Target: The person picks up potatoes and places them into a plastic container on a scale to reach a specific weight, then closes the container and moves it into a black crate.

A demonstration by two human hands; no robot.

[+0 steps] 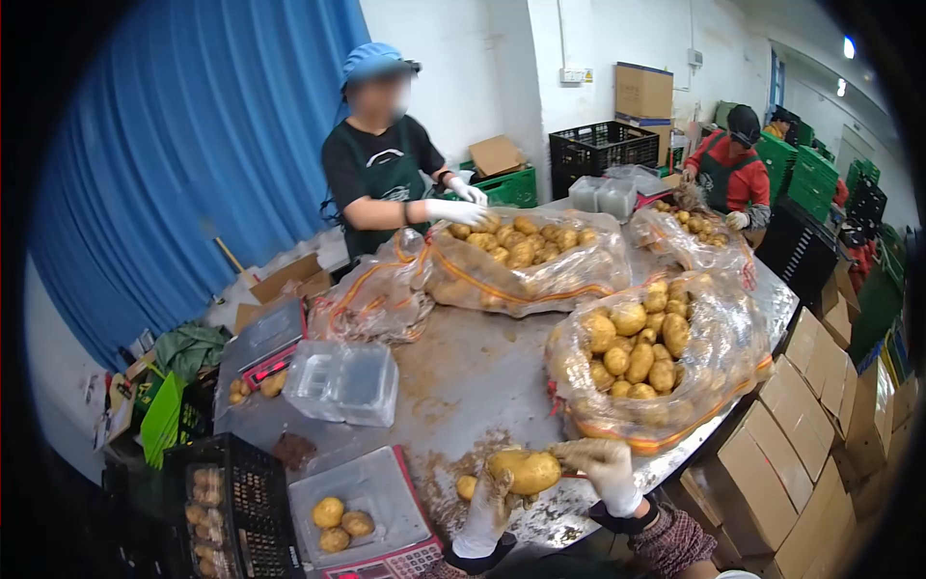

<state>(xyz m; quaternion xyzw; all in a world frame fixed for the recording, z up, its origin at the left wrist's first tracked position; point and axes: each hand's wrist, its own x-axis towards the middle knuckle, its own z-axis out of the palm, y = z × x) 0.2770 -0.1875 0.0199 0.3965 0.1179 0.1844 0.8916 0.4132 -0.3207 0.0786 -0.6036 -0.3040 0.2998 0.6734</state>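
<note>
A large potato (531,472) with a soiled patch rests in my left hand (485,510), whose gloved fingers wrap round its left end. My right hand (606,471), in a dirt-stained white glove, is at the potato's right end with its fingers bent together. A thin reddish edge shows under those fingers, too small to name. Just left of the held potato, a smaller potato (466,486) lies on the metal table (453,372). Further left, a clear plastic tray (379,489) with three potatoes sits on a scale (415,558).
Beyond my hands stands an open plastic sack of potatoes (617,425); another sack (526,288) lies behind it, with a co-worker's gloved hand (453,211) at it. Stacked clear trays (342,381) stand left, above a black crate (231,502) with packed potatoes. Cardboard boxes (762,473) line the right.
</note>
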